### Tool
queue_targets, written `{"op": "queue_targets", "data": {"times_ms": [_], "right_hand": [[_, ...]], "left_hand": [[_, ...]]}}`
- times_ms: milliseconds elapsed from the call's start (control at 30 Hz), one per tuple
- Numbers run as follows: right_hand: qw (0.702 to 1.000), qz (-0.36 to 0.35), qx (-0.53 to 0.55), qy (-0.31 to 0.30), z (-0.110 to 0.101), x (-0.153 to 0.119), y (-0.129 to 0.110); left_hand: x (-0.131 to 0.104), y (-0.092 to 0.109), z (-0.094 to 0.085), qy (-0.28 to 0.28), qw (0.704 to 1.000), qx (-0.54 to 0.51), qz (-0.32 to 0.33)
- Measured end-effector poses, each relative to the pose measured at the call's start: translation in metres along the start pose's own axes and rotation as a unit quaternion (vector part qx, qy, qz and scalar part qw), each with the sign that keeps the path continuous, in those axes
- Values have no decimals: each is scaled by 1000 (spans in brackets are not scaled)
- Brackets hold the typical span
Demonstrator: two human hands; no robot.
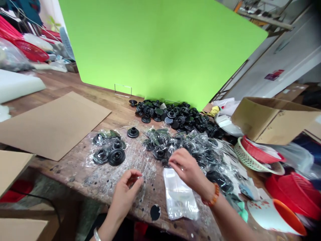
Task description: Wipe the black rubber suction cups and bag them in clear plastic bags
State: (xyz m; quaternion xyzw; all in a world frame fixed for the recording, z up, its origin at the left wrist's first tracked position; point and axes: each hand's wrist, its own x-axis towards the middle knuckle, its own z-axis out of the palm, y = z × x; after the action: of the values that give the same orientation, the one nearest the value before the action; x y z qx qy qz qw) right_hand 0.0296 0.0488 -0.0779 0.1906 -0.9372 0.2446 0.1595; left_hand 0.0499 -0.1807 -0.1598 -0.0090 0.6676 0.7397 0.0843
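Observation:
My left hand hovers over the near edge of the table, fingers curled loosely and the thumb apart from them, with nothing visible between. My right hand is closed in a pinch above the top end of a stack of clear plastic bags; what its fingertips hold, if anything, is hidden. Beyond it lies a pile of black round stepped parts wrapped in clear plastic. Left of centre sit a few more wrapped parts, with a bare black round part against them. Another bare part stands alone behind.
A heap of unwrapped black parts lies at the back, before a bright green board. Flat cardboard covers the left side. On the right are a cardboard box, a pale green basket, red baskets and a white-and-orange bucket.

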Motion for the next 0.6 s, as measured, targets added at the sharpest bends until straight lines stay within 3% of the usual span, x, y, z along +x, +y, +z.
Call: {"op": "queue_targets", "data": {"times_ms": [133,200,400,500,600], "right_hand": [[983,51,15,-176,-4,-58,-5],[972,78,20,-219,0,-81,0],[975,112,25,-192,17,-111,4],[979,126,30,-160,19,-110,3],[975,159,87,-128,13,-105,1]], "left_hand": [[0,3,2,-5,1000,12,-7],[-4,4,8,-37,999,15,-22],[-22,1,37,-249,962,0,-111],[-26,-2,45,-279,943,-32,-177],[-26,-5,47,-266,935,-58,-229]]}}
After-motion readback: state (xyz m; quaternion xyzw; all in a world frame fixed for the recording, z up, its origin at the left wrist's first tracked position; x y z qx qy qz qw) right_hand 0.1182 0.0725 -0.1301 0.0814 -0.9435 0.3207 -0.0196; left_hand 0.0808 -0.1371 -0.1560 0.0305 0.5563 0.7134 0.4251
